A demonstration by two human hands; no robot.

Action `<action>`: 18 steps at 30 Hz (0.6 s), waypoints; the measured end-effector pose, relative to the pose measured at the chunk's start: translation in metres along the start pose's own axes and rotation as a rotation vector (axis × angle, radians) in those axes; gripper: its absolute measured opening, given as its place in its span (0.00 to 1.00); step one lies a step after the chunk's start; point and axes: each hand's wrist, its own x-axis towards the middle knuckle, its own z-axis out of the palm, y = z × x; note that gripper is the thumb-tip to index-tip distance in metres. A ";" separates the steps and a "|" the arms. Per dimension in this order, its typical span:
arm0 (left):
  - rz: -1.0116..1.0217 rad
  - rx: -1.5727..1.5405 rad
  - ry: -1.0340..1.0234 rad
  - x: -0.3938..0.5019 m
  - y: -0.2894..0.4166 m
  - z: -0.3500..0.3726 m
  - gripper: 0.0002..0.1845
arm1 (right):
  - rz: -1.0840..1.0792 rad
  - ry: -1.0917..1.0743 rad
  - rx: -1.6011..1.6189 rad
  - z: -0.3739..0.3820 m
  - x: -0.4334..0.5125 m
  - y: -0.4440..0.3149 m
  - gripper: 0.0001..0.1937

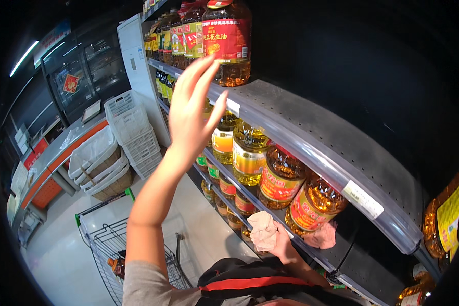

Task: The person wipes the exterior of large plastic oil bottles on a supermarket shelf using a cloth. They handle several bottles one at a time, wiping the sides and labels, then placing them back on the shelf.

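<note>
My left hand [191, 107] is raised with its fingers apart and nothing in it. Its fingertips overlap the edge of a large bottle of cooking oil [231, 42] with a red label, which stands on the upper shelf [287, 103]; whether they touch it I cannot tell. Low down, my right hand [282, 241] grips a crumpled pale cloth [261, 231] by the lower shelf's front edge. A second, pinker cloth [323, 236] lies on that shelf, against a red-labelled oil bottle [313, 204]. Another such bottle [281, 178] and a yellow oil bottle [249, 157] stand beside it.
A wire shopping cart [111, 233] with a bottle [117, 266] in it stands at my left. Beyond are lined wicker baskets [103, 183], stacked white plastic crates [128, 118] and a counter [53, 160]. More oil bottles [449, 218] stand at the far right.
</note>
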 end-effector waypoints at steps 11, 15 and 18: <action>0.105 0.386 0.047 0.254 -0.135 0.252 0.48 | 0.118 -0.432 0.164 0.148 0.083 -0.026 0.32; 0.117 0.048 0.019 0.260 -0.152 0.244 0.22 | 0.026 -0.344 0.058 0.210 0.128 -0.036 0.36; 0.236 -0.146 0.224 0.230 -0.136 0.204 0.19 | -0.050 -0.588 -0.032 0.253 0.167 -0.063 0.41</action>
